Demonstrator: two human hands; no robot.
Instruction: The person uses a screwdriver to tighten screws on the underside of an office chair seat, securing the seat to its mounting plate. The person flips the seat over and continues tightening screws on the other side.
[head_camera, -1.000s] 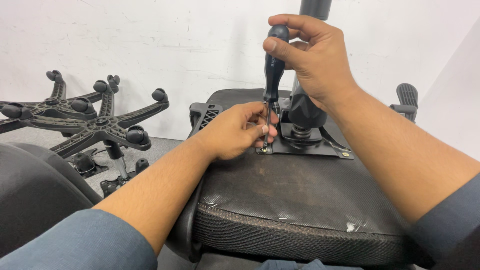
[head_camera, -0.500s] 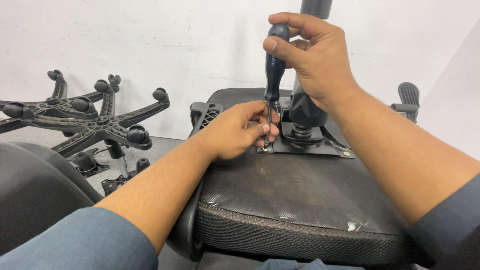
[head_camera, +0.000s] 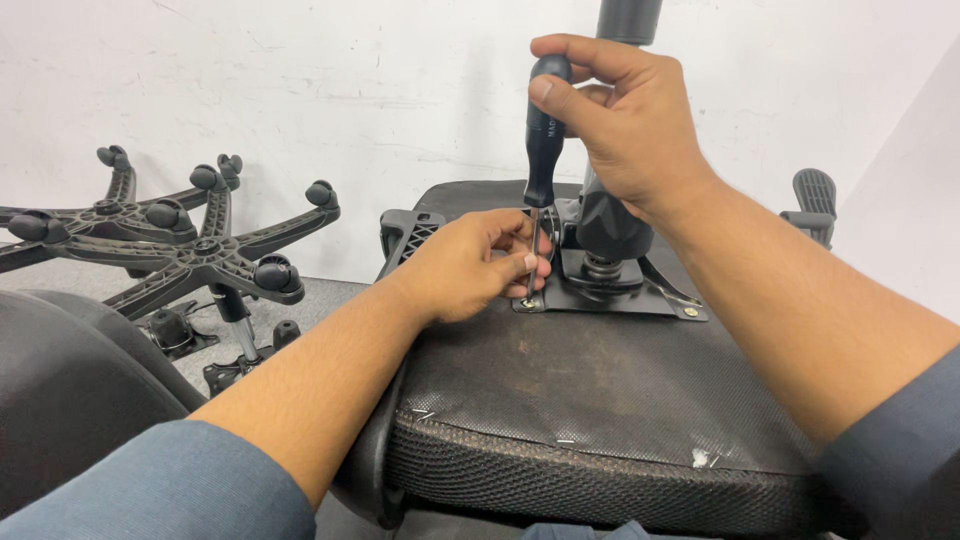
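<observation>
Left hand (head_camera: 468, 268) fingers pinch the screwdriver (head_camera: 541, 150) shaft just above the mounting plate (head_camera: 610, 300) on the upturned chair seat (head_camera: 600, 390), right hand (head_camera: 625, 125) fingers wrapped tight round its black handle above.

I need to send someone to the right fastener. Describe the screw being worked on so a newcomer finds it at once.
Start at the upturned chair seat, its black fabric underside facing up. On it sits a black metal mounting plate under the gas cylinder. The screw is at the plate's near left corner, under the screwdriver tip and beside the left hand; the plate's other visible screw, at the near right corner, has no tool on it.
</observation>
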